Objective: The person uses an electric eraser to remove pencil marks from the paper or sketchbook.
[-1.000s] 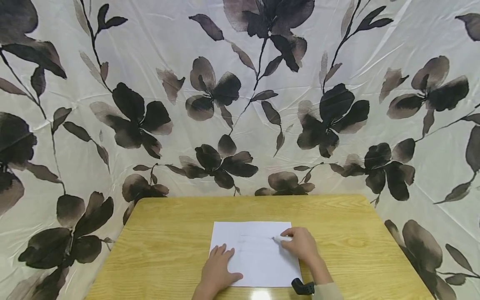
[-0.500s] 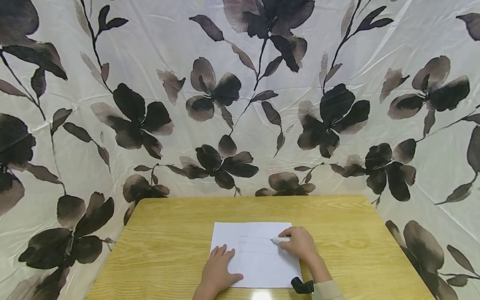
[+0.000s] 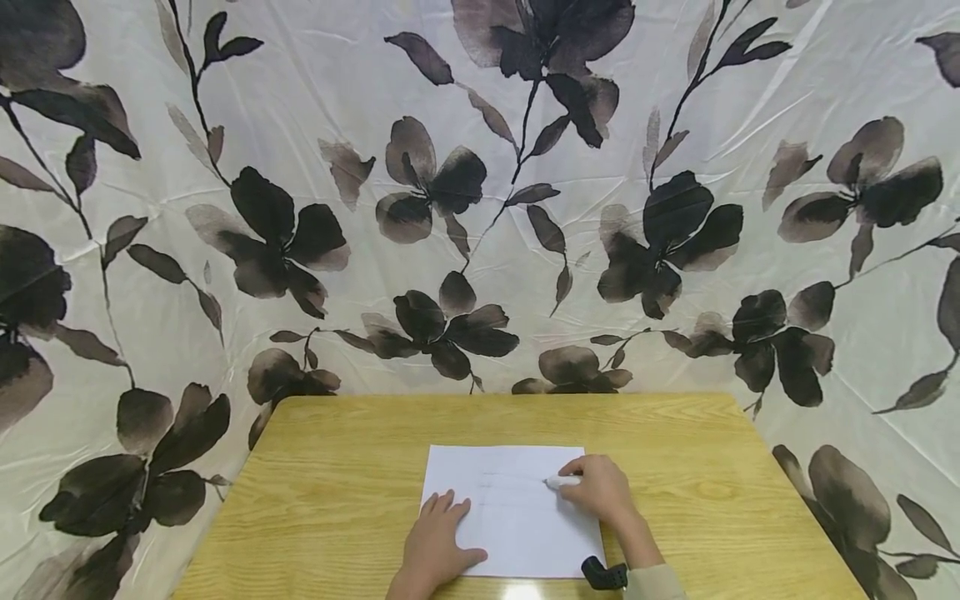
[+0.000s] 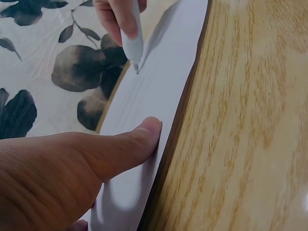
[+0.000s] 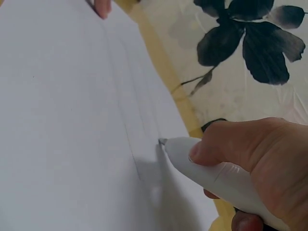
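A white sheet of paper (image 3: 525,533) lies on the wooden table, with several faint lines across its upper part. My left hand (image 3: 435,542) rests on its lower left side, fingers spread; in the left wrist view the thumb (image 4: 139,139) presses near the paper's edge. On the right, my right hand (image 3: 603,487) pinches a white correction pen (image 5: 211,178) with a fat tapered barrel and small metal tip. That tip is right at the end of one faint line in the right wrist view. The rear of the barrel is hidden in the hand.
The yellow wooden table (image 3: 337,450) reaches back to a white cloth (image 3: 540,275) printed with dark flowers, which hangs behind and at both sides. A black strap piece (image 3: 603,573) sits at the right wrist, beside the beige sleeve (image 3: 655,582).
The pen tip has shifted slightly left and then back right along the upper lines. The left hand stays in place on the paper. The head view has tilted very slightly.
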Demonstrator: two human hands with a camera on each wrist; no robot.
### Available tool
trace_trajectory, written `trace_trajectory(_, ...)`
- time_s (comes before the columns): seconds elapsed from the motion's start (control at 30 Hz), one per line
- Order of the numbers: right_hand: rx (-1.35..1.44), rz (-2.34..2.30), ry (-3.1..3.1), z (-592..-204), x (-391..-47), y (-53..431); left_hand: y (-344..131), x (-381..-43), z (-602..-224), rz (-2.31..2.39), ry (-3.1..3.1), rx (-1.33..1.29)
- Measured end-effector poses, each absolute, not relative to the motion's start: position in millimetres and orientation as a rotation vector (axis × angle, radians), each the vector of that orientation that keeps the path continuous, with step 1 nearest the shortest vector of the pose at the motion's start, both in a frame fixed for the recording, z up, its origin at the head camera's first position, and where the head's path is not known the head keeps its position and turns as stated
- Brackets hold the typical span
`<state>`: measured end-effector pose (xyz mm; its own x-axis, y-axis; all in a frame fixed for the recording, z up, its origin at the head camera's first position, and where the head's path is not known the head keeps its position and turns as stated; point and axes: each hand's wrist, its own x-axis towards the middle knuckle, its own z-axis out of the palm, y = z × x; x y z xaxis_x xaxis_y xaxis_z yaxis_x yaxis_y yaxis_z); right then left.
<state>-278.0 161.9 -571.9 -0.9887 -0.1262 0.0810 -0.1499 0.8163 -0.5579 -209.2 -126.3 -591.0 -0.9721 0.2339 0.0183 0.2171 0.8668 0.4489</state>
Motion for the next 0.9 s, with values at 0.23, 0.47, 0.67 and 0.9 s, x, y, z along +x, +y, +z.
trace_trajectory(0.23, 0.187, 0.892, -2.925, -571.4, -277.7, 163.8, -127.1, -207.9, -591.5, 0.718, 3.000, 0.356)
trace_trajectory(0.47, 0.221, 0.922, -2.941, -574.3, -277.5, 164.6, -126.2, -207.7, -591.6, 0.720, 2.985, 0.353)
trace_trajectory(0.67, 0.224, 0.929, -2.948, -575.2, -278.6, 162.4, -125.2, -209.6, -592.0, 0.703, 3.002, 0.367)
trace_trajectory(0.9, 0.212, 0.901, -2.962, -573.2, -279.9, 160.6, -126.0, -210.3, -591.4, 0.702, 3.004, 0.372)
